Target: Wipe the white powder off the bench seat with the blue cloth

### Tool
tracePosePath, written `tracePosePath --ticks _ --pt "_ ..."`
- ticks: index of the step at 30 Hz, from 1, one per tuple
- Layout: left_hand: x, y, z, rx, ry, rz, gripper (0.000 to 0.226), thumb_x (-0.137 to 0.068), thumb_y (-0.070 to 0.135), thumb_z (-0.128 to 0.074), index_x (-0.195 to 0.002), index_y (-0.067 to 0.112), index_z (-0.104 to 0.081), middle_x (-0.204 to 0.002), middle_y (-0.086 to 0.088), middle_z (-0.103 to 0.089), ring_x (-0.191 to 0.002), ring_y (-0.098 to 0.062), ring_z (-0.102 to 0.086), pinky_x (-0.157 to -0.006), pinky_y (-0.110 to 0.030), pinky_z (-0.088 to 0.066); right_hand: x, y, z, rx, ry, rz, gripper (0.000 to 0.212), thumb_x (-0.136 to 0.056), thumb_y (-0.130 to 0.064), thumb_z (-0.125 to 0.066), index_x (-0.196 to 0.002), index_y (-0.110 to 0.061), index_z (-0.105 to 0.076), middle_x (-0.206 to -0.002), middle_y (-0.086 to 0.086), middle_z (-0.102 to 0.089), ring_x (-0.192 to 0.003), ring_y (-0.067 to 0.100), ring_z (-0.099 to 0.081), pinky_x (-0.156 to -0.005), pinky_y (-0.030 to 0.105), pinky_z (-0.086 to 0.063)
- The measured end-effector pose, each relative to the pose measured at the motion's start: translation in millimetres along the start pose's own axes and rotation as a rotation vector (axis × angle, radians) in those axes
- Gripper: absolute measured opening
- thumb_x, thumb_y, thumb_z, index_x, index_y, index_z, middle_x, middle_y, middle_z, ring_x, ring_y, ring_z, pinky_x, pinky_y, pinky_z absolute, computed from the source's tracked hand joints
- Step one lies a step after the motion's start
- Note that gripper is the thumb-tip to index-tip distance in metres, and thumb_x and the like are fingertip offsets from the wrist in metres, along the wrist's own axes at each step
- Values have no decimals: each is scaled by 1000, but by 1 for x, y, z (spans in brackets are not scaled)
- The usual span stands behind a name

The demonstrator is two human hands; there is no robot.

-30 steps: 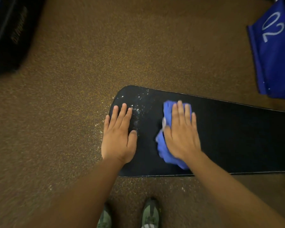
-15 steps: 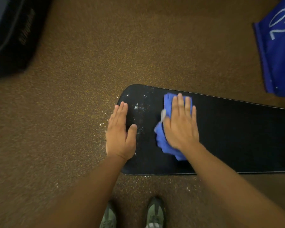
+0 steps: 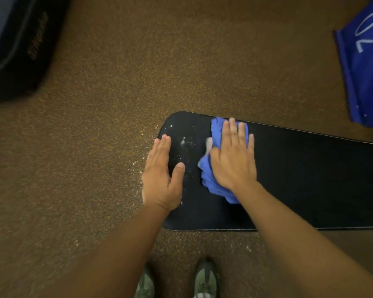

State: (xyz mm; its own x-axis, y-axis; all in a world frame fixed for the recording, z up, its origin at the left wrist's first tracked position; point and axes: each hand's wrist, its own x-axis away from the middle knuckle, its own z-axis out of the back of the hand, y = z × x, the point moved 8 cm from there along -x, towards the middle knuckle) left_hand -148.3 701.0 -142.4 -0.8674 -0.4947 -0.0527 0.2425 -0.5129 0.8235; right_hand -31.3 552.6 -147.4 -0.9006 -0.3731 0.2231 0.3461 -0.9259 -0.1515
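A black padded bench seat (image 3: 299,179) runs from the middle of the view to the right edge. My right hand (image 3: 233,160) lies flat on a crumpled blue cloth (image 3: 209,177), pressing it onto the seat near its far edge. White powder (image 3: 184,143) speckles the seat's left end between my hands. My left hand (image 3: 162,177) rests flat at the seat's left rim with fingers together and thumb out, holding nothing.
Brown speckled floor (image 3: 116,104) surrounds the bench, with spilled powder grains (image 3: 138,164) left of the seat. A dark bag (image 3: 15,46) sits at the top left, a blue fabric item marked "02" (image 3: 366,67) at the top right. My shoes (image 3: 205,280) show at the bottom.
My right hand has pushed the cloth away from me toward the seat's far edge. My left hand has slid left to the seat's rim, uncovering the powder patch.
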Motion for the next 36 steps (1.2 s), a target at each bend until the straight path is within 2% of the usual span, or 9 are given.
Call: tracePosePath --ticks 3,9,13,17,20,25,29,32,36 --pt "-1 0 -1 17 11 4 68 -89 45 -36 -146 6 -37 -152 -6 -37 -145 -20 -24 -118 -33 -20 -27 -39 -2 -14 24 -47 68 -97 -33 -27 -152 -5 0 -163 13 2 -149 30 7 -119 51 4" --pt "-2 -5 4 98 52 9 66 -91 44 -36 -142 2 -41 -149 -8 -41 -143 -24 -30 -116 -40 -27 71 -75 -24 62 -32 371 68 -96 -40 -21 -154 -10 -2 -163 9 3 -149 28 8 -119 53 -8" --pt "-3 -6 3 101 34 7 67 -91 46 -37 -145 6 -38 -151 -2 -37 -145 -20 -27 -117 -38 -24 60 -5 -15 66 -52 148 67 -96 -43 -19 -154 -13 -3 -163 7 1 -149 26 4 -118 55 -8" --pt "-1 -7 3 121 45 3 73 -93 56 -35 -143 4 -40 -150 -8 -40 -144 -21 -29 -117 -33 -24 -22 -36 -4 -9 36 -41 68 -100 -41 -22 -153 -6 3 -162 13 7 -148 31 11 -119 51 4" --pt "-3 -6 5 184 61 -2 81 -92 65 -31 -141 0 -41 -148 -12 -42 -141 -21 -33 -116 -31 -25 -11 -66 -9 45 52 126 66 -99 -39 -20 -153 -4 -4 -162 16 -1 -149 33 4 -118 51 0" --pt "-3 -5 7 193 64 5 68 -91 45 -37 -142 1 -40 -147 -6 -40 -142 -24 -32 -116 -31 -25 96 -48 -26 87 -74 466 65 -98 -40 -25 -154 -11 -11 -163 8 -6 -150 27 -2 -118 54 -17" --pt "-3 -7 6 149 52 16 81 -92 66 -29 -143 4 -40 -149 -4 -39 -143 -19 -30 -116 -26 -23 28 -14 -7 51 -12 80 67 -96 -40 -18 -154 -10 -4 -163 9 -1 -149 28 2 -119 51 -4" --pt "-3 -7 7 189 75 31 72 -91 56 -36 -141 5 -42 -146 -6 -42 -140 -17 -35 -115 -29 -27 -20 -56 -6 -43 59 -96 67 -99 -37 -24 -153 -5 -1 -163 14 2 -149 31 7 -118 52 1" --pt "-2 -12 14 287 114 126 70 -85 47 -36 -141 5 -43 -142 2 -43 -132 -1 -40 -106 -13 -31 33 -108 -26 101 17 313 68 -99 -39 -25 -153 -7 1 -163 12 4 -149 31 7 -119 52 -4"
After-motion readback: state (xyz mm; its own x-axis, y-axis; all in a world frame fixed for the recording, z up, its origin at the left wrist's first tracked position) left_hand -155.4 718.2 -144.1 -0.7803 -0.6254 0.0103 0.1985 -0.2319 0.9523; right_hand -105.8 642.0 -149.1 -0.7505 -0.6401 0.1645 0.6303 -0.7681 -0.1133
